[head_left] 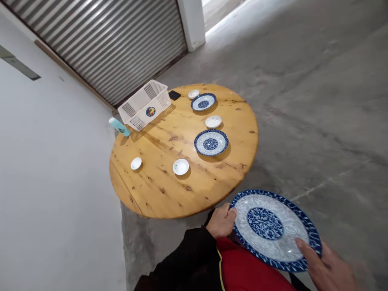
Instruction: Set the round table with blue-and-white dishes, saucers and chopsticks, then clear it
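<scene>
A large blue-and-white patterned plate (291,218) is held level in front of my body, off the table's near right edge. My left hand (222,220) grips its left rim with the thumb on top. On the opposite rim, my right hand (329,266) is closed with its thumb lying over the plate's face; the fingers beneath are hidden. Two similar plates rest on the round wooden table (160,194): a nearer plate (211,142) and a farther plate (203,102).
White bowls stand about the table: one bowl (181,167) near the middle, a smaller bowl (136,163) to the left. White dishes (213,121) sit by the plates. Along the far left are a white plastic basket (145,109), a light-blue bottle (119,127) and a black flat object (174,95).
</scene>
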The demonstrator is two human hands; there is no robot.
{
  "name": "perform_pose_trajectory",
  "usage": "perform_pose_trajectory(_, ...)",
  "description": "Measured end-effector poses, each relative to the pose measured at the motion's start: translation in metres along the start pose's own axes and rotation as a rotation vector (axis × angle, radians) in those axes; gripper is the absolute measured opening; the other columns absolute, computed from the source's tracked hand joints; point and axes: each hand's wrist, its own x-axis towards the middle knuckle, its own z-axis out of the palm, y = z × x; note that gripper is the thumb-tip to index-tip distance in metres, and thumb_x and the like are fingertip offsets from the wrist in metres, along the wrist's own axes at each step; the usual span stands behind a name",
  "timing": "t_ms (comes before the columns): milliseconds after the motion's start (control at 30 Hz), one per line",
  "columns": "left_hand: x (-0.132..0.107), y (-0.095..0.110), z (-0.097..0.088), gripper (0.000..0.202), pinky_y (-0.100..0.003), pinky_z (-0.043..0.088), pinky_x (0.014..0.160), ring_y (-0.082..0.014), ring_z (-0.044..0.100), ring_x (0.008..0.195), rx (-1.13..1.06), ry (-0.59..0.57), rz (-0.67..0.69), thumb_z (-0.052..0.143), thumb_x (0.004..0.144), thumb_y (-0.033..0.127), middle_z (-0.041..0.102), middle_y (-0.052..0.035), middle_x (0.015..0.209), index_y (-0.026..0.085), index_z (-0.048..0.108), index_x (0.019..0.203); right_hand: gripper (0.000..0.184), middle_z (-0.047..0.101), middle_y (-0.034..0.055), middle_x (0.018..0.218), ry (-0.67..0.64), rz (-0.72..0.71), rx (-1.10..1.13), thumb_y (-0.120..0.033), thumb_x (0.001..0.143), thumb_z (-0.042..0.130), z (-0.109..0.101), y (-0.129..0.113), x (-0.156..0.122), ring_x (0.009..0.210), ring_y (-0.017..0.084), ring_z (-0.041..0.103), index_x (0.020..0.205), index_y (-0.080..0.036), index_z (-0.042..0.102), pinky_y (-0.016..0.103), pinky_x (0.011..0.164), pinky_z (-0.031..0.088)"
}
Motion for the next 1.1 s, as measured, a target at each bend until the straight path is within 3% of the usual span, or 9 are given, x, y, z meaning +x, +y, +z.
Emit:
perform_pose_trajectory(167, 0.025, 0.013, -0.021, 0.031, -0.031, 0.048, 0.079, -0.0202, 0.06, 0.081, -0.004, 0.11, 0.02, 0.033, 0.1, 0.032, 0.067, -0.0061, 0.086, 0.019, 0.057, 0.085, 0.042, 0.076, 0.0109, 0.084, -0.049, 0.081, 0.079, -0.063, 0.077, 0.051, -0.001, -0.046, 0.053, 0.085, 0.033, 0.072, 0.085, -0.024, 0.063, 0.038, 0.07, 0.055)
perform_pose_trajectory(367, 0.08, 0.03, -0.053, 0.029, -0.03, 0.041, 0.072, -0.0193, 0.057, 0.075, 0.121, 0.228, -0.067, 0.039, 0.099, 0.03, 0.063, -0.0057, 0.078, 0.021, 0.052, 0.074, 0.039, 0.075, 0.0088, 0.081, -0.118, -0.002, 0.07, -0.06, 0.076, 0.054, 0.007, -0.087, 0.134, 0.083, 0.03, 0.071, 0.085, -0.023, 0.063, 0.035, 0.069, 0.054)
perform_pose_trajectory(567, 0.134, 0.038, -0.088, 0.026, -0.029, 0.038, 0.071, -0.0174, 0.057, 0.076, 0.12, 0.326, -0.144, 0.04, 0.1, 0.025, 0.062, -0.0044, 0.08, 0.02, 0.051, 0.077, 0.043, 0.074, 0.0102, 0.082, -0.226, -0.082, -0.11, -0.063, 0.076, 0.051, 0.019, -0.144, 0.22, 0.084, 0.03, 0.069, 0.084, -0.022, 0.064, 0.037, 0.072, 0.051)
perform_pose_trajectory(733, 0.17, 0.037, -0.11, 0.02, -0.03, 0.035, 0.07, -0.0177, 0.058, 0.077, 0.162, 0.408, -0.232, 0.043, 0.1, 0.022, 0.062, -0.0033, 0.081, 0.02, 0.05, 0.081, 0.048, 0.071, 0.0123, 0.086, -0.274, -0.138, -0.187, -0.065, 0.076, 0.045, 0.042, -0.189, 0.272, 0.085, 0.03, 0.065, 0.088, -0.021, 0.061, 0.038, 0.073, 0.047)
perform_pose_trajectory(867, 0.191, 0.033, -0.118, 0.017, -0.029, 0.034, 0.068, -0.0181, 0.06, 0.077, 0.176, 0.426, -0.311, 0.044, 0.101, 0.024, 0.065, -0.0036, 0.082, 0.021, 0.051, 0.085, 0.034, 0.058, 0.0085, 0.069, -0.31, -0.275, -0.297, -0.06, 0.081, 0.041, 0.057, -0.2, 0.305, 0.07, 0.025, 0.054, 0.073, -0.026, 0.045, 0.036, 0.067, 0.041)
perform_pose_trajectory(967, 0.202, 0.029, -0.119, 0.016, -0.029, 0.036, 0.069, -0.0195, 0.063, 0.081, 0.197, 0.418, -0.356, 0.044, 0.101, 0.024, 0.067, -0.0056, 0.087, 0.02, 0.054, 0.09, 0.029, 0.055, 0.0089, 0.067, -0.328, -0.373, -0.42, -0.053, 0.086, 0.041, 0.063, -0.198, 0.328, 0.069, 0.025, 0.053, 0.072, -0.028, 0.037, 0.036, 0.067, 0.038)
perform_pose_trajectory(1100, 0.212, 0.029, -0.118, 0.018, -0.03, 0.041, 0.075, -0.0233, 0.067, 0.091, 0.264, 0.394, -0.429, 0.042, 0.102, 0.024, 0.071, -0.0104, 0.096, 0.016, 0.058, 0.1, 0.023, 0.06, 0.0148, 0.074, -0.408, -0.474, -0.636, -0.043, 0.092, 0.041, 0.073, -0.193, 0.356, 0.07, 0.027, 0.058, 0.08, -0.024, 0.046, 0.035, 0.065, 0.037)
